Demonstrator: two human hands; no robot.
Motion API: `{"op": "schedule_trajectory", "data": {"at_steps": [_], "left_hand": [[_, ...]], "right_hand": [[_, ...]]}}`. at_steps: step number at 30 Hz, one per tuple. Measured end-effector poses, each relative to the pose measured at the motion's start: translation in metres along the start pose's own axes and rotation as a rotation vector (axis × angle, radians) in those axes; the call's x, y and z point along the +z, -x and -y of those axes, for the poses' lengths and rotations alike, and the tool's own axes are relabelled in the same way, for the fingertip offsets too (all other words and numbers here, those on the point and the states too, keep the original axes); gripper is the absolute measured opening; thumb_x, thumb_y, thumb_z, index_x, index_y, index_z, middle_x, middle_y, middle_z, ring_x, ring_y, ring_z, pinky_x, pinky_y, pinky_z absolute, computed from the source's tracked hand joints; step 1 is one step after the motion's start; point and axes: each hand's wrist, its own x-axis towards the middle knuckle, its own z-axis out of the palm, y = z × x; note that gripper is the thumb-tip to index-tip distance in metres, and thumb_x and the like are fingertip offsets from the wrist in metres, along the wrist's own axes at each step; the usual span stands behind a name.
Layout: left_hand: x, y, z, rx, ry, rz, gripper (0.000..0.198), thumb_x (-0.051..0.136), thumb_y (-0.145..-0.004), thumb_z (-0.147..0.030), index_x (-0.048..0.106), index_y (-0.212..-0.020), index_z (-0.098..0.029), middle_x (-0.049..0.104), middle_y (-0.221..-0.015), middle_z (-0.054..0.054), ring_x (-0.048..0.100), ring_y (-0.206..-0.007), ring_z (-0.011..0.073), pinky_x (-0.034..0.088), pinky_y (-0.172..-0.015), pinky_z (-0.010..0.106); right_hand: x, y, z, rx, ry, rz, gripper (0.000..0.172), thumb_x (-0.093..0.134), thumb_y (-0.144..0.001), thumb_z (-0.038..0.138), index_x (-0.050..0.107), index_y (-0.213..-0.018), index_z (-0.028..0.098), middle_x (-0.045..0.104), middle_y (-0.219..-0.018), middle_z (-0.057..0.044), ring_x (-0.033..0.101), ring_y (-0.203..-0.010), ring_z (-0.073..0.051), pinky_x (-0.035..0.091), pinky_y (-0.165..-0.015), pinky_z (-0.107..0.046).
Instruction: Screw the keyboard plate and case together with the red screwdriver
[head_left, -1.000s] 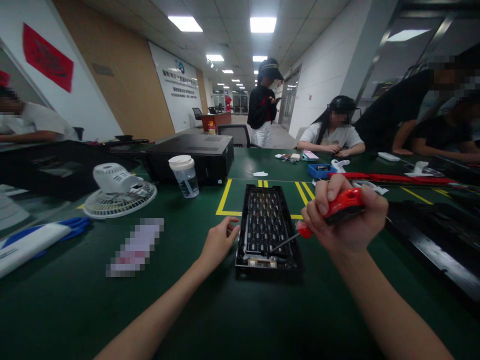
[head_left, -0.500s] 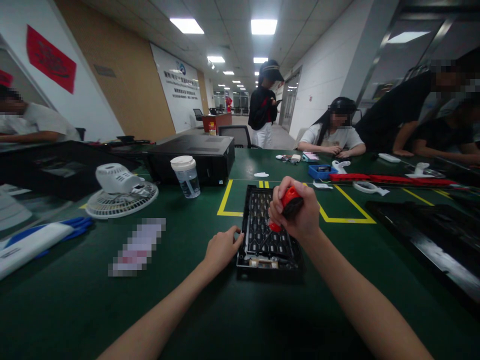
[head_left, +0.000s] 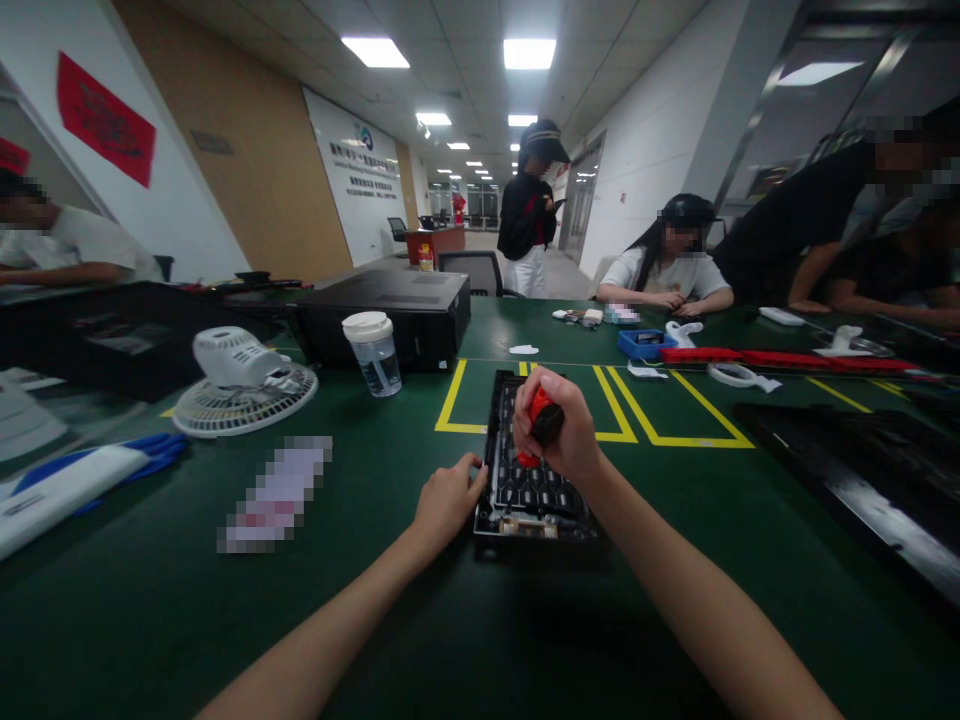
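A screwdriver (head_left: 545, 418) with a red and black handle is in my right hand (head_left: 571, 420), the fingers wrapped round the grip. It points down over a black plastic casing (head_left: 534, 495) with a honeycomb pattern, and its tip is hidden. Along the near end of the casing runs a small pale and brass-coloured part (head_left: 521, 527). My left hand (head_left: 448, 500) lies on the table at the casing's left edge, thumb and fingers curled against the rim. My right hand covers the casing's upper right portion.
To the left are a white fan (head_left: 255, 385), a lidded cup (head_left: 373, 352), a black computer case (head_left: 382, 300) and blue-and-white gloves (head_left: 97, 475). A black panel (head_left: 847, 480) lies right. Farther back are a blue box (head_left: 643, 343), a white ring-shaped piece (head_left: 739, 377) and several people.
My right hand and the screwdriver have moved left across the casing, uncovering yellow tape behind it. My left hand and the casing stay in place.
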Motion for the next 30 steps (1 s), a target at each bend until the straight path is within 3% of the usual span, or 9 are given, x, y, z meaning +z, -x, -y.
{"op": "schedule_trajectory", "data": {"at_steps": [15, 23, 30], "left_hand": [[0.0005, 0.0, -0.0015, 0.025, 0.107, 0.008, 0.03, 0.034, -0.088, -0.039, 0.057, -0.096, -0.021, 0.064, -0.068, 0.001, 0.059, -0.062, 0.0127, 0.037, -0.058, 0.02], [-0.0008, -0.0001, -0.0035, 0.019, 0.117, 0.015, 0.03, 0.035, -0.088, -0.038, 0.057, -0.097, -0.021, 0.065, -0.069, 0.002, 0.06, -0.064, 0.0131, 0.038, -0.059, 0.021], [0.0021, -0.0005, -0.0009, 0.026, 0.114, 0.008, 0.03, 0.034, -0.088, -0.04, 0.057, -0.096, -0.022, 0.064, -0.067, 0.001, 0.06, -0.063, 0.0131, 0.038, -0.059, 0.021]], "right_hand": [[0.001, 0.0017, -0.0086, 0.018, 0.011, -0.021, 0.026, 0.043, -0.082, 0.034, 0.048, -0.065, 0.016, 0.048, -0.048, 0.005, 0.04, -0.027, -0.005, 0.034, -0.029, -0.016], [0.0023, 0.0024, -0.0079, 0.01, 0.005, -0.015, 0.026, 0.042, -0.082, 0.033, 0.049, -0.065, 0.015, 0.046, -0.047, 0.005, 0.04, -0.028, -0.006, 0.029, -0.026, -0.015], [0.0039, 0.0024, -0.0044, 0.01, 0.001, -0.009, 0.026, 0.042, -0.082, 0.034, 0.048, -0.064, 0.016, 0.047, -0.048, 0.005, 0.04, -0.028, -0.005, 0.033, -0.028, -0.016]]}}
